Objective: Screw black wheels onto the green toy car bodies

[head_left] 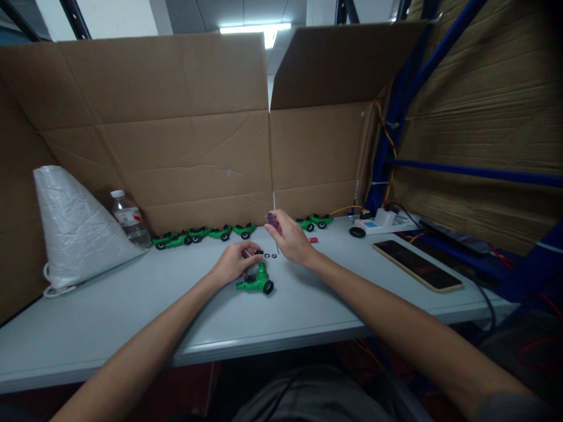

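My right hand (pixel 288 235) is closed round the purple handle of a screwdriver (pixel 271 220), whose thin shaft points down toward the table. Below its tip lie small black rings (pixel 270 256). My left hand (pixel 235 259) is closed at the fingertips on a small black part (pixel 258 252), just left of the rings. A green toy vehicle piece (pixel 253 283) with a black wheel rests on the table in front of my left hand. Its far end comes close to the black part.
Several green toy vehicles (pixel 220 232) stand along the cardboard wall (pixel 197 152). A silver bag (pixel 79 228) and water bottle (pixel 131 218) are at the left. At the right are a phone (pixel 417 265), a power strip (pixel 387 221) and a black disc (pixel 357 232).
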`<state>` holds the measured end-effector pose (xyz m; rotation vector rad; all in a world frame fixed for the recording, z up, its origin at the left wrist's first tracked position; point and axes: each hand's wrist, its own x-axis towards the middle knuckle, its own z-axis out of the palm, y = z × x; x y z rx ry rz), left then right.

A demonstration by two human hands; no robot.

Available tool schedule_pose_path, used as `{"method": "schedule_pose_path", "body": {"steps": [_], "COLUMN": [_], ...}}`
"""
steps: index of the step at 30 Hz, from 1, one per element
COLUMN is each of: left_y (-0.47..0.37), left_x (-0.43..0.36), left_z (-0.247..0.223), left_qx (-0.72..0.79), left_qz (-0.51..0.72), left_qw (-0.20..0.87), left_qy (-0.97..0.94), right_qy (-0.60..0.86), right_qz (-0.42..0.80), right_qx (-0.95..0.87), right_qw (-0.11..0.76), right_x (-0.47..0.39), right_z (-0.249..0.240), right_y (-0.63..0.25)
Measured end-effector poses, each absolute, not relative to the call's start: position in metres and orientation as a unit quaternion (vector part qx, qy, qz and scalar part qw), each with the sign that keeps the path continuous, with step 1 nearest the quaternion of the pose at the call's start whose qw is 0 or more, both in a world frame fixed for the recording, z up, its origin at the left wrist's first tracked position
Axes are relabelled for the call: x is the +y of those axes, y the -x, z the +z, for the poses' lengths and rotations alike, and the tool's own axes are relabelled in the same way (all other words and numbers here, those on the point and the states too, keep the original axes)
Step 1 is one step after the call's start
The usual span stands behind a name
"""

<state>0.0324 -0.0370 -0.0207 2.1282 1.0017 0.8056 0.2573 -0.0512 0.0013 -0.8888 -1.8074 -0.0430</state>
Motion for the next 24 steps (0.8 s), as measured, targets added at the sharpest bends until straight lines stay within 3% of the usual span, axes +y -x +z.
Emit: {"method": "schedule_pose_path", "body": {"steps": [14,24], "left_y": [-0.043,-0.039], "left_x": [-0.044,-0.043], "left_z": [-0.025,-0.02], "left_qx": [0.342,0.368], "left_qz": [0.295,0.29], "left_qw": [0.386,0.185], "left_qy": [-0.804,-0.864], "right_qy": [0.4,0.344], "right_qz": [-0.005,0.052], "right_qx": [-0.733,-0.761], "right_qw": [0.55,0.548], "right_x": [-0.054,-0.062], "right_z": [0.001,-0.002], "right_y": [-0.255,-0.247]}}
